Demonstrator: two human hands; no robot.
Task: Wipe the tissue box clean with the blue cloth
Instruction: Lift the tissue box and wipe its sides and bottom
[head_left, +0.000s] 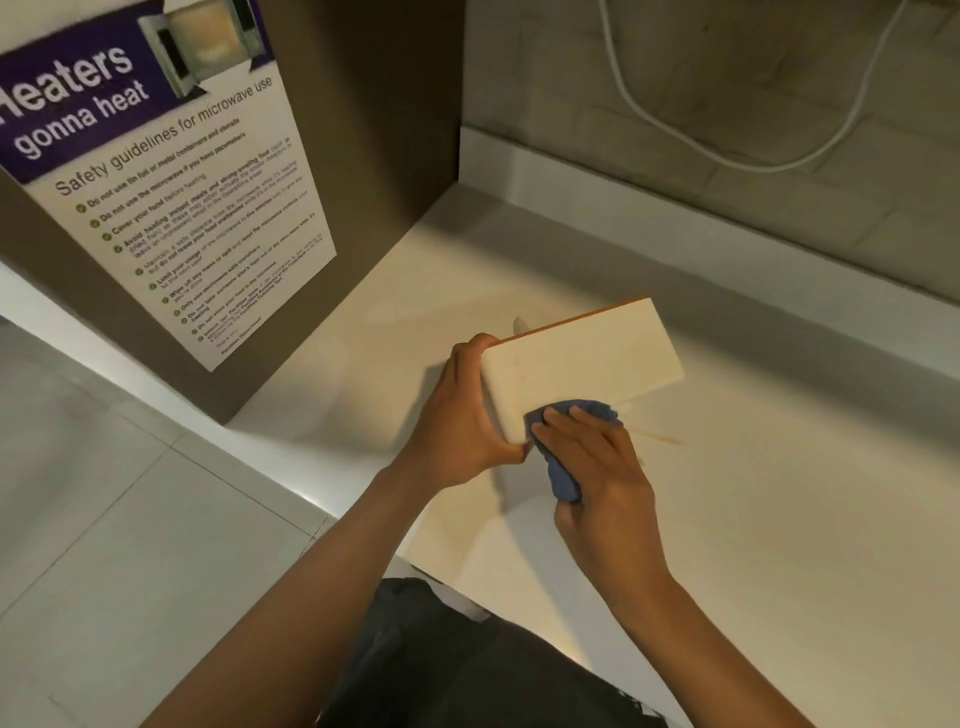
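The tissue box (587, 353), cream-coloured with an orange far edge, is tilted up on the white counter (779, 519). My left hand (462, 415) grips its left end, fingers over the top and thumb at the near corner. My right hand (597, 467) holds the bunched blue cloth (563, 452) and presses it against the box's near lower edge. Part of the cloth is hidden under my fingers.
A brown cabinet side (332, 156) carrying a microwave safety poster (176, 197) stands to the left. A white cable (727, 156) hangs on the tiled back wall. A thin orange streak (660, 435) lies on the counter right of the cloth. Floor tiles (130, 519) lie lower left.
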